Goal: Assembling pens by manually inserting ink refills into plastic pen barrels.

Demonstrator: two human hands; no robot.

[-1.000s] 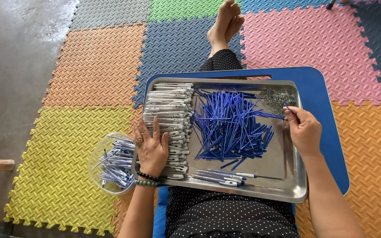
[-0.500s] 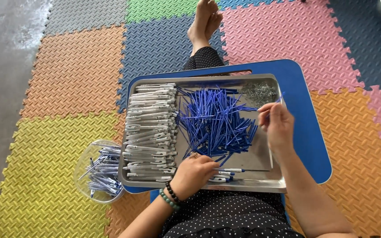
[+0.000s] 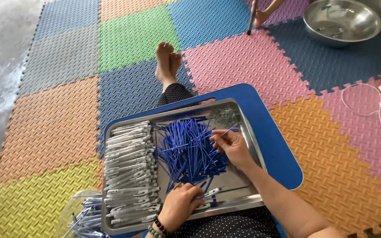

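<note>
Steel tray [image 3: 243, 203] holds heaped thin blue refills [image 3: 190, 152].

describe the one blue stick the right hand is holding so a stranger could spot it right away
Find the steel tray on the blue lap board. Above its heap of blue refills, the right hand pinches one blue refill. Unlike the heaped ones, it is lifted clear, slanting up towards the tray's far right corner.

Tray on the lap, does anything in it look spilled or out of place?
Nothing stands out. The metal tray holds white pen barrels stacked at its left and a loose heap of blue refills in the middle, all inside the rim.
</note>
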